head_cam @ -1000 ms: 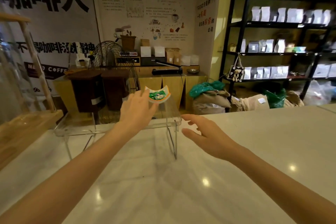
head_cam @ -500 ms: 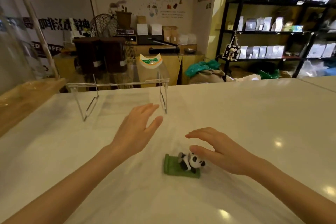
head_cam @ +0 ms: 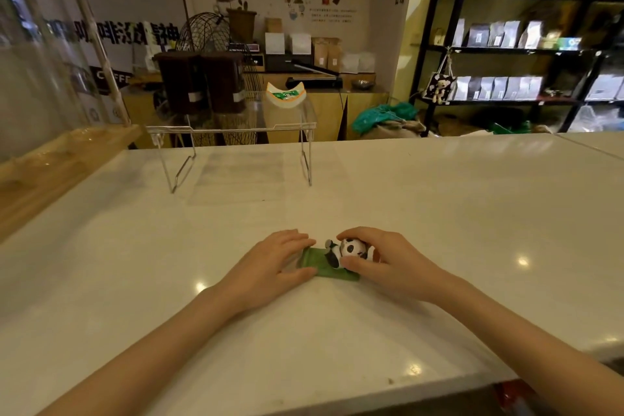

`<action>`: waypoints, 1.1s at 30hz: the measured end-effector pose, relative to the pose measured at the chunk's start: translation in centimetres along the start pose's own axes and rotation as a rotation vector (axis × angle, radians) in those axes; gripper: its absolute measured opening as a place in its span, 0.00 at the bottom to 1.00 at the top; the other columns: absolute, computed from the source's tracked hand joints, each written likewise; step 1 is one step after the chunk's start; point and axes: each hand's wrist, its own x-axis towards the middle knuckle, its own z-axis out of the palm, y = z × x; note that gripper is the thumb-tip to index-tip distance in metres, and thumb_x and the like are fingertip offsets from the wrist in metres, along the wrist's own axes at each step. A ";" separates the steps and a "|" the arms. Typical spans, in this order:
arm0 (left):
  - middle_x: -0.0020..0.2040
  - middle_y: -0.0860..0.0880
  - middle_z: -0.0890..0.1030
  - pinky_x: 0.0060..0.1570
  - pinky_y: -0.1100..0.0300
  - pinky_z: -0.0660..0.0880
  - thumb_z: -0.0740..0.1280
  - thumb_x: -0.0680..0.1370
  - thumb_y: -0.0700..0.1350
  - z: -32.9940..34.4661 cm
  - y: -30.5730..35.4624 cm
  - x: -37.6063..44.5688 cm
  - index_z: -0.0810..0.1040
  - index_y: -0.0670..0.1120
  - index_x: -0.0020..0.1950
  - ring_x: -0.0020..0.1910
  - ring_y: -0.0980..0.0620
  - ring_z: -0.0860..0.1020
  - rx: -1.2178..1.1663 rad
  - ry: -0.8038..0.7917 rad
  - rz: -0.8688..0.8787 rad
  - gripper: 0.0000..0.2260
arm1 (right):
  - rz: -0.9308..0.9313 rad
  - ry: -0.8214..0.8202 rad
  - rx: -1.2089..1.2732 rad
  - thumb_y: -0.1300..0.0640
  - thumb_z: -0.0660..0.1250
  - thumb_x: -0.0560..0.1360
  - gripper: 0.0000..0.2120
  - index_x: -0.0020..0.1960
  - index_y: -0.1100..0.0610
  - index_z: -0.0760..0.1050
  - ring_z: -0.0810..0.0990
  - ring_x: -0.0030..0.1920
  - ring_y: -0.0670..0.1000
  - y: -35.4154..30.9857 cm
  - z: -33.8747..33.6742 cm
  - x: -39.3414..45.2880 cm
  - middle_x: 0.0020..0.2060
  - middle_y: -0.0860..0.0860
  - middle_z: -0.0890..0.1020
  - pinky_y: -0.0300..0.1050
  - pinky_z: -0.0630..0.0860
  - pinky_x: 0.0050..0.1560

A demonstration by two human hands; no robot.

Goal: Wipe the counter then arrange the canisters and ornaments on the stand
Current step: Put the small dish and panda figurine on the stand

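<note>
A panda ornament [head_cam: 344,252] on a flat green base lies on the white counter [head_cam: 439,213] near me. My right hand [head_cam: 381,262] is closed around the panda figure from the right. My left hand [head_cam: 273,263] grips the left end of the green base, thumb in front and fingers behind. A clear acrylic stand [head_cam: 236,128] sits at the counter's far edge. On its right part stands a small white, orange and green ornament [head_cam: 285,96]. Two dark brown canisters [head_cam: 202,81] appear at the stand's left part.
A wooden shelf [head_cam: 50,162] with a large glass container [head_cam: 37,54] juts in from the left. Beyond the counter are a wooden cabinet with boxes, sacks on the floor and black shelving [head_cam: 506,47] holding bags.
The left hand let go of the small ornament on the stand and drew back. My view dropped. Both hands closed in on the panda ornament and now grip it.
</note>
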 end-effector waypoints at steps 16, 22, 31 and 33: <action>0.56 0.54 0.79 0.51 0.75 0.67 0.68 0.71 0.53 -3.8 -0.2 2.0 0.78 0.52 0.58 0.53 0.59 0.75 -0.025 0.066 0.094 0.16 | 0.100 0.075 0.465 0.61 0.71 0.68 0.12 0.51 0.55 0.78 0.83 0.46 0.48 -0.4 -1.6 3.5 0.46 0.50 0.83 0.38 0.80 0.47; 0.50 0.60 0.76 0.49 0.71 0.71 0.68 0.70 0.51 -8.9 -0.5 5.0 0.79 0.53 0.57 0.47 0.63 0.74 -0.001 0.142 0.108 0.15 | 0.010 0.104 0.468 0.62 0.71 0.69 0.11 0.51 0.55 0.78 0.82 0.36 0.40 -2.4 -4.6 8.5 0.40 0.46 0.82 0.29 0.74 0.33; 0.51 0.54 0.80 0.48 0.69 0.72 0.69 0.70 0.50 -16.8 -2.5 10.9 0.79 0.52 0.57 0.49 0.60 0.77 0.003 0.339 0.143 0.16 | -0.108 0.242 0.502 0.61 0.71 0.69 0.12 0.50 0.49 0.79 0.81 0.42 0.44 -5.3 -9.6 17.4 0.44 0.47 0.82 0.33 0.79 0.36; 0.51 0.54 0.81 0.47 0.70 0.73 0.69 0.71 0.49 -17.8 -3.1 12.6 0.79 0.51 0.57 0.48 0.62 0.76 -0.014 0.367 0.124 0.15 | -0.088 0.256 0.513 0.61 0.71 0.70 0.12 0.52 0.49 0.79 0.81 0.43 0.44 -5.5 -10.4 19.7 0.45 0.46 0.81 0.31 0.79 0.34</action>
